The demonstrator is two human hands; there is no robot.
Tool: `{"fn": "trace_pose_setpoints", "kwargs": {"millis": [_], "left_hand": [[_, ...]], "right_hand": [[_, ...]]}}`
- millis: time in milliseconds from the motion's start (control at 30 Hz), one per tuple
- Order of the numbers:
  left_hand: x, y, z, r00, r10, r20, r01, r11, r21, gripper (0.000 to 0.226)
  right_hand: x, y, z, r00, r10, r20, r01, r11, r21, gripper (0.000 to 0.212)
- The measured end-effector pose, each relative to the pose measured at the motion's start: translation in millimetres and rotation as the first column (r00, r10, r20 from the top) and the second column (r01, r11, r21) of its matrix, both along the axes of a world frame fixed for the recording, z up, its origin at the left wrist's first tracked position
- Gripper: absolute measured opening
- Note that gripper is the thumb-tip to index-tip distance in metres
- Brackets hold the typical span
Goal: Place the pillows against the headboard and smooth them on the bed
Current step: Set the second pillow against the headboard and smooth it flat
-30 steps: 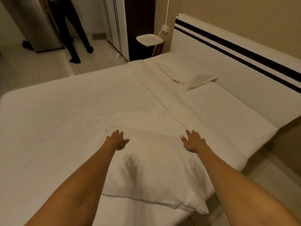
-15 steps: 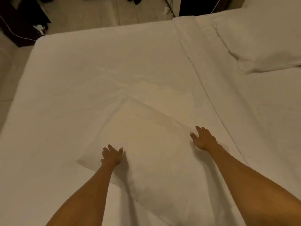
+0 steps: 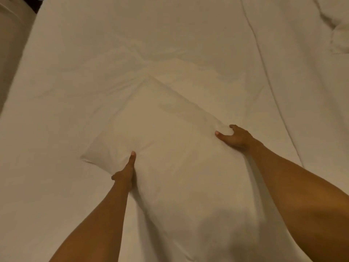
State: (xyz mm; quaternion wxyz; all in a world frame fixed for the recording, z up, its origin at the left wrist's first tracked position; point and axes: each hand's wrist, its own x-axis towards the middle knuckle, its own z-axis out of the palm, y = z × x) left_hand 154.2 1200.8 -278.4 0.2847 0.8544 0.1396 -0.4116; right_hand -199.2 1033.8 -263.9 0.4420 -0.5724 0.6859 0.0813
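Observation:
A white pillow (image 3: 170, 140) lies at an angle on the white bed (image 3: 94, 63), close in front of me. My left hand (image 3: 125, 170) grips its left edge, thumb on top and fingers tucked under. My right hand (image 3: 235, 138) clasps the pillow's right corner, fingers curled around the fabric. A second white pillow (image 3: 338, 25) shows only partly at the top right corner. The headboard is out of view.
A seam or fold in the sheet (image 3: 264, 59) runs down the bed right of the pillow. The bed's left edge (image 3: 22, 53) drops off toward a dim floor strip at the far left.
The view has tilted down and moved closer to the bed. Both hands went from resting flat on the pillow to gripping its edges, the left at the side, the right at the corner.

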Motion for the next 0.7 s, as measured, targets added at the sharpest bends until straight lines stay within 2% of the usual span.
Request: {"fn": "trace_pose_setpoints", "kwargs": {"millis": [67,167,367,433,700], "left_hand": [[4,4,0,1.0,-0.009,0.0,0.009,0.999,-0.049,0.135],[7,11,13,0.997,-0.037,-0.067,0.027,0.99,-0.14,0.12],[-2,22,58,0.973,-0.157,-0.168,0.114,0.964,-0.239,0.092],[-13,22,76,0.958,-0.203,-0.204,0.141,0.949,-0.283,0.085],[-55,-13,154,0.911,-0.382,-0.158,0.285,0.856,-0.431,0.107]], "right_hand": [[2,-3,2,0.999,0.04,-0.03,-0.04,0.999,-0.002,0.105],[5,-3,13,0.995,0.086,-0.04,-0.087,0.996,-0.01,0.085],[-5,15,46,1.0,0.012,0.013,-0.011,0.999,-0.04,0.052],[-18,27,63,0.999,-0.033,0.02,0.034,0.997,-0.073,0.047],[-85,62,160,0.97,-0.242,0.037,0.245,0.951,-0.189,0.055]]}}
